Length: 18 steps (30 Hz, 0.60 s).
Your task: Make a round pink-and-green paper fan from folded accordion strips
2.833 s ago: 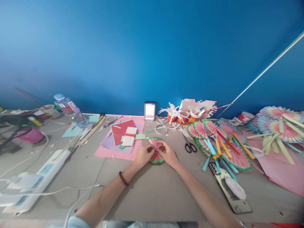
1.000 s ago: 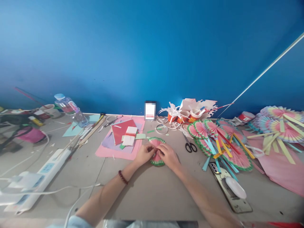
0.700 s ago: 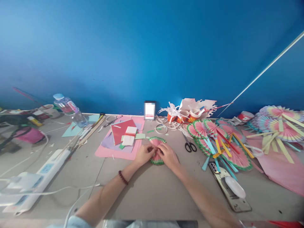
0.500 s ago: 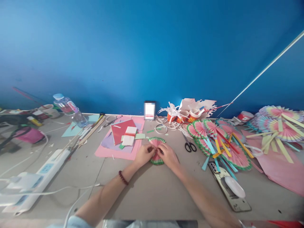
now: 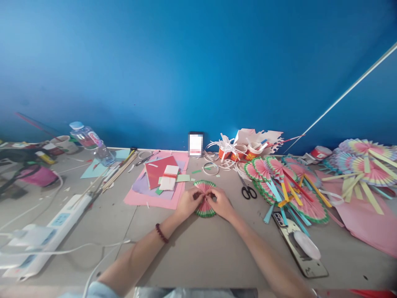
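A round pleated paper fan (image 5: 206, 210), pink with a green edge, lies on the grey table in front of me. My left hand (image 5: 190, 203) pinches it near the centre from the left. From the other side my right hand (image 5: 219, 202) grips it at the same middle spot, fingertips close to the left ones. The pleats spread out above and below my fingers, which hide the centre. Just beyond the fan are small green paper scraps (image 5: 196, 171) and a white ring (image 5: 210, 168).
Black-handled scissors (image 5: 249, 192) and finished paper fans (image 5: 279, 169) lie to the right, with a phone (image 5: 299, 248) nearer me. Coloured paper sheets (image 5: 155, 198) and a tissue pack (image 5: 169, 178) are on the left. A power strip (image 5: 58, 223) and bottle (image 5: 93, 142) stand further left.
Both hands stay at the fan's centre. My right fingers have shifted slightly, and the fan sits a touch lower and looks a little rounder.
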Available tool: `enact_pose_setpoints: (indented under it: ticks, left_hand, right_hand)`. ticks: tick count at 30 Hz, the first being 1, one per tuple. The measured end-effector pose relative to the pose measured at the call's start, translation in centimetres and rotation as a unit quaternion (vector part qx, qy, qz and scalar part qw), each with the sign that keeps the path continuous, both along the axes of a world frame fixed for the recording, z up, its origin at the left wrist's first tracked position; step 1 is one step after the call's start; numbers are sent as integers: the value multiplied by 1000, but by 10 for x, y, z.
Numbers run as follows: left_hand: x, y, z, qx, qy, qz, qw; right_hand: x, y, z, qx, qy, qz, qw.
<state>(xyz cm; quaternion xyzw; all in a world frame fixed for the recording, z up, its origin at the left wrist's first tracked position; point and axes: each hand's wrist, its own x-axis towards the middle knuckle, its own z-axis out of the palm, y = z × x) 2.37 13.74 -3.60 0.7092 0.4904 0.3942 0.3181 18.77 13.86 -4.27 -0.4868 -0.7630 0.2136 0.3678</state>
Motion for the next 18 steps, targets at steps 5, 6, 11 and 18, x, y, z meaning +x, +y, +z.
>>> enact_pose_setpoints:
  ticks: [5,6,11,18]
  left_hand:
    - [-1,2,-3,-4,-8,-10,1000]
    - [-1,2,-4,-7,-12,-13,1000]
    - [-2,4,-6,-19,-23,-11,1000]
    - [-3,5,-6,-21,-16,-7,1000]
  right_hand:
    - [0,1,0,-32,25,9,999]
    - [0,2,0,-32,30,5,999]
    - [1,1,3,-18,34,2,999]
    - [1,0,3,10,45,20,999]
